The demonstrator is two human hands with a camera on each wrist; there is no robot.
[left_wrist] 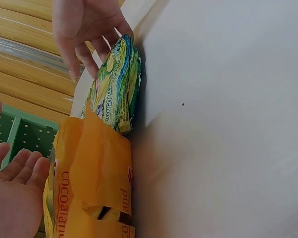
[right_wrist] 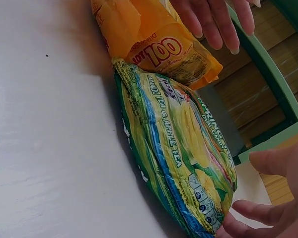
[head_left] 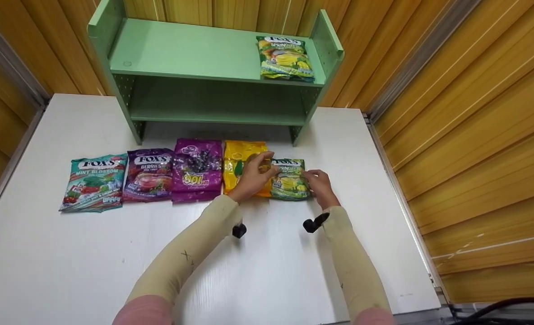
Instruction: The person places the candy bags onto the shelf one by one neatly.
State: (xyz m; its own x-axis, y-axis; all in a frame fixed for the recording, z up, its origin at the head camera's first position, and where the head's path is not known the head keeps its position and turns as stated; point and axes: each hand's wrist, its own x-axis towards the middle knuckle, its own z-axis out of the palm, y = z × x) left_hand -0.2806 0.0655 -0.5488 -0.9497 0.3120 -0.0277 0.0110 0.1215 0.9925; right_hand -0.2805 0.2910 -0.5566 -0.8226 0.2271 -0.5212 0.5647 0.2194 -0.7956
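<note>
A green and yellow Fox's Spring Tea candy bag lies flat on the white table at the right end of a row. My right hand is at its right edge; in the right wrist view the fingertips meet the bag's corner. Over the neighbouring yellow-orange candy bag is my left hand, fingers extended toward the green bag's upper left corner. In the left wrist view, the left hand shows fingers apart above the orange bag. Neither hand is curled round a bag.
To the left lie a large purple candy bag, a Fox's Berries bag and a teal Fox's Mint Blossom bag. Behind stands a green shelf, its upper board bearing another Spring Tea bag. Wood-patterned walls surround the table.
</note>
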